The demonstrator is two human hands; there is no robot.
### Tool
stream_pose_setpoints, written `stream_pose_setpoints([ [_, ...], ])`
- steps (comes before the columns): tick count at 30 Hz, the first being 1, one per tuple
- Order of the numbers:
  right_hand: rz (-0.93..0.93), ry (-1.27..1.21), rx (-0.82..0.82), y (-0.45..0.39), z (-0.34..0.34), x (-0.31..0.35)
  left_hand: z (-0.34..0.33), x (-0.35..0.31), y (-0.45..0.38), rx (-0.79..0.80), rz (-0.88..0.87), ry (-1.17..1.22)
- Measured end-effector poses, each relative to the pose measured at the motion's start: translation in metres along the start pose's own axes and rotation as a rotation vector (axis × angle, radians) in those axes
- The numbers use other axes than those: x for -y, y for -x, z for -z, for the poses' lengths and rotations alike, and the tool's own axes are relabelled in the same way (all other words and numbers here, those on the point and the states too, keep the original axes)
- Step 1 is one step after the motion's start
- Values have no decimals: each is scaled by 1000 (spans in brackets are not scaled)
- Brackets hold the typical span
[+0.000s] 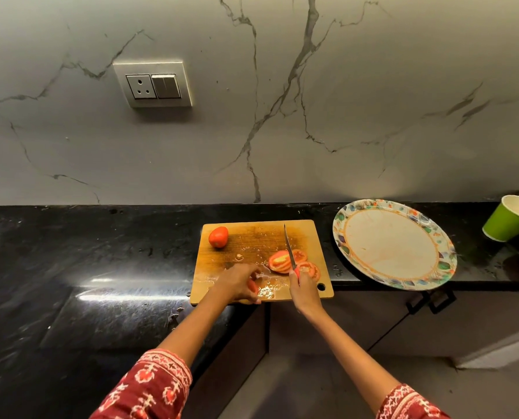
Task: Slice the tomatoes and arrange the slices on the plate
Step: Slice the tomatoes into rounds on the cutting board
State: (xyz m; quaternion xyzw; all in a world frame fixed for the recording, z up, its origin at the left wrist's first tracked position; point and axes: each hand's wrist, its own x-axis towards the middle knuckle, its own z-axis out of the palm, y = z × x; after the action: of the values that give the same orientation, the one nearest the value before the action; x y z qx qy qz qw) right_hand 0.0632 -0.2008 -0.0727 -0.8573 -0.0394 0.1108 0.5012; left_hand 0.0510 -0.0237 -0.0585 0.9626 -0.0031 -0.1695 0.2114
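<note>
Head camera looks down at two hands over a wooden cutting board (237, 237). The right hand (303, 287) is curled tight around the red handle of a knife (290, 251). The blade points away from the person and lies across the cut tomato pieces (279, 261), which sit near the right side of the board. One flat slice (312, 270) lies just beside the right hand. The left hand (237, 282) rests on the board with its fingers bent around a small red tomato bit (252, 286). A whole tomato (218, 236) sits alone in the far left corner of the board, well apart from both hands. The board looks wet with juice and seeds. It lies on a black counter (101, 252). To the right of the board is a round plate (394, 246) with a leafy colored rim, and no slices are on it. Farther right, a green paper cup (509, 220) stands at the edge of the view. Both arms wear red patterned sleeves (155, 385).
</note>
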Motion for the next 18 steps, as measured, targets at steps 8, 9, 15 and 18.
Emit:
stream_pose_setpoints([
  [8,17,32,-4,1,1,-5,-3,14,14,-27,83,152],
  [9,16,35,3,0,-1,-5,-3,20,16,-9,80,188],
  [15,20,5,68,4,-9,3,-18,32,26,-231,84,464],
  [18,15,-19,77,3,-14,5,-24,22,28,-357,103,604],
])
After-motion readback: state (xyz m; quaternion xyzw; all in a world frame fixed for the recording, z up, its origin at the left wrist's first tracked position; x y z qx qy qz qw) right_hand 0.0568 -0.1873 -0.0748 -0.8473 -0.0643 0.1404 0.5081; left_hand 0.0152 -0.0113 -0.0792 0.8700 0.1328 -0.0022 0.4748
